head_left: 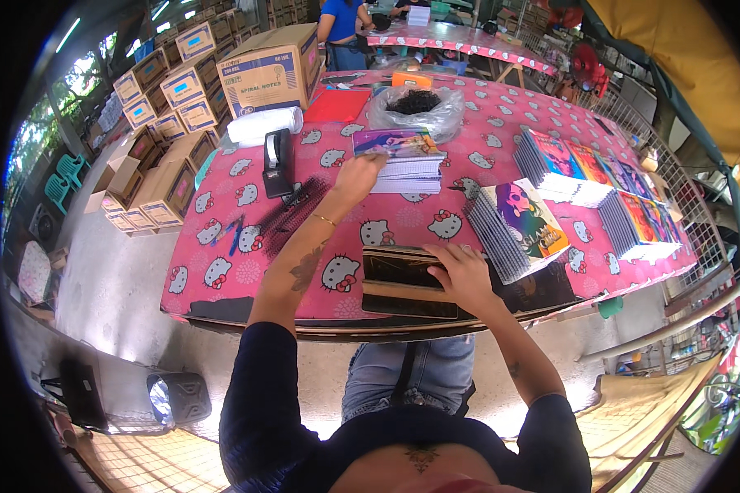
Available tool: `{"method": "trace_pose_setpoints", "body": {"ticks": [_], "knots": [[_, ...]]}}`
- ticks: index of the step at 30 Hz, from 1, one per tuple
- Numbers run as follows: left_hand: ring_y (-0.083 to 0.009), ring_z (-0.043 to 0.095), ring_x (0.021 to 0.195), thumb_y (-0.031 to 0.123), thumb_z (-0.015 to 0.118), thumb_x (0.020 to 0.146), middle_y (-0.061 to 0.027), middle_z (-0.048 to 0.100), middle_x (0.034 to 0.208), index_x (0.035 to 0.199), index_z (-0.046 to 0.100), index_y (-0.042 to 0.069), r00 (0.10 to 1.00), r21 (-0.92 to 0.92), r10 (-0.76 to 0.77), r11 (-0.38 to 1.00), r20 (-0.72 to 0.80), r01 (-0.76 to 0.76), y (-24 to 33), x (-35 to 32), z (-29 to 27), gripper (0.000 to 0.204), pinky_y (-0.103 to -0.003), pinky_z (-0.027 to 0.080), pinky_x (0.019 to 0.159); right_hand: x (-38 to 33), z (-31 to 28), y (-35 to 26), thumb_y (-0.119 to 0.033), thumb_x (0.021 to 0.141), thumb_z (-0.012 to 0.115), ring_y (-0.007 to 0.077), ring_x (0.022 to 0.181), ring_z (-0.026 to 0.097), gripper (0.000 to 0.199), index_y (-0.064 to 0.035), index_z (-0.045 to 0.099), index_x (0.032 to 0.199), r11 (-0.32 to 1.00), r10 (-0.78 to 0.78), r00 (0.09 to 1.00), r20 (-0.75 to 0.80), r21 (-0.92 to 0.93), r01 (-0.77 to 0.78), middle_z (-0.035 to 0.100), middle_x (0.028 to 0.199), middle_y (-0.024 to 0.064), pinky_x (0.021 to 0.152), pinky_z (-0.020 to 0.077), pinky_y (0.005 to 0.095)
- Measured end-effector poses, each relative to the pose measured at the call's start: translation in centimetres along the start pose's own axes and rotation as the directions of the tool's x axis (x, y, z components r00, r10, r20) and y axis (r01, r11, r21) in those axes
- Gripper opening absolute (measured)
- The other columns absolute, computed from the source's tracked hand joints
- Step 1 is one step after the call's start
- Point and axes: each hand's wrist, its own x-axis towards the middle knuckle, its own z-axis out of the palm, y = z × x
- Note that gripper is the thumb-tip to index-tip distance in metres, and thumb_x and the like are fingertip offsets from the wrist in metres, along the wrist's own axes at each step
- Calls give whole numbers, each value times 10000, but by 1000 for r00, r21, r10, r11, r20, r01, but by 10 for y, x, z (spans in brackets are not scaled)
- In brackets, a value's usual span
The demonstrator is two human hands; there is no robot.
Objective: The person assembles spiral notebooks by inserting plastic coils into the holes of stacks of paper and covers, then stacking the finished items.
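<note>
My left hand (356,175) reaches forward across the pink patterned table (222,246) and its fingers grip the near left corner of a stack of spiral notebooks (404,160) with a colourful cover. My right hand (462,275) rests flat on a dark flat machine (403,283) at the table's near edge. Just right of that hand lies a fanned row of spiral notebooks (518,226) with a printed cover on top.
A black tape dispenser (277,160) and a bundle of black spiral coils (292,214) lie left of my arm. A clear bag of black coils (415,107), a red folder (337,105), cardboard boxes (271,70) and more notebook rows (600,177) stand farther off. A person stands at the far table.
</note>
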Motion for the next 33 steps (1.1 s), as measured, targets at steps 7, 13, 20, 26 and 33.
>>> {"method": "trace_pose_setpoints", "body": {"ticks": [7, 13, 20, 26, 33], "knots": [[-299, 613, 869, 72, 617, 915, -106, 635, 900, 1086, 662, 45, 927, -33, 258, 960, -272, -277, 112, -7, -128, 179, -407, 413, 775, 29, -25, 44, -125, 852, 803, 273, 1292, 518, 748, -4, 409, 1476, 786, 295, 835, -465, 615, 65, 574, 1324, 204, 1091, 407, 411], [-277, 633, 897, 88, 632, 912, -93, 644, 919, 1100, 651, 51, 926, -160, 364, 913, -101, -376, 153, -22, -144, 192, -402, 415, 789, -23, -7, 57, -120, 906, 778, 99, 929, 649, 227, -4, 692, 1082, 455, 411, 905, -106, 884, -104, 727, 1028, 25, 846, 516, 279], [-248, 650, 895, 109, 635, 900, -68, 645, 906, 1097, 659, 63, 910, -76, 411, 907, -51, -414, 165, -16, -147, 204, -387, 429, 829, -25, -4, 58, -121, 893, 794, 100, 945, 648, 263, -9, 697, 1110, 315, 424, 906, -10, 939, -136, 726, 1045, 19, 884, 512, 280], [-254, 640, 967, 151, 633, 908, -67, 666, 970, 1150, 658, 65, 924, -49, 380, 925, 53, -378, 160, -31, -138, 257, -449, 414, 967, -34, 5, 48, -123, 919, 765, 135, 1048, 622, 489, 1, 536, 1333, 279, 417, 908, -45, 957, -80, 659, 1189, 50, 917, 512, 313], [-362, 383, 1436, 313, 605, 999, -203, 425, 1518, 1486, 441, 21, 947, -269, -297, 929, -122, 256, 166, -135, -80, 591, -499, 251, 1193, -34, 44, 22, -169, 929, 749, 176, 1073, 580, 586, -3, 461, 1411, 339, 460, 865, -201, 940, 38, 621, 1170, 85, 991, 438, 317]]}}
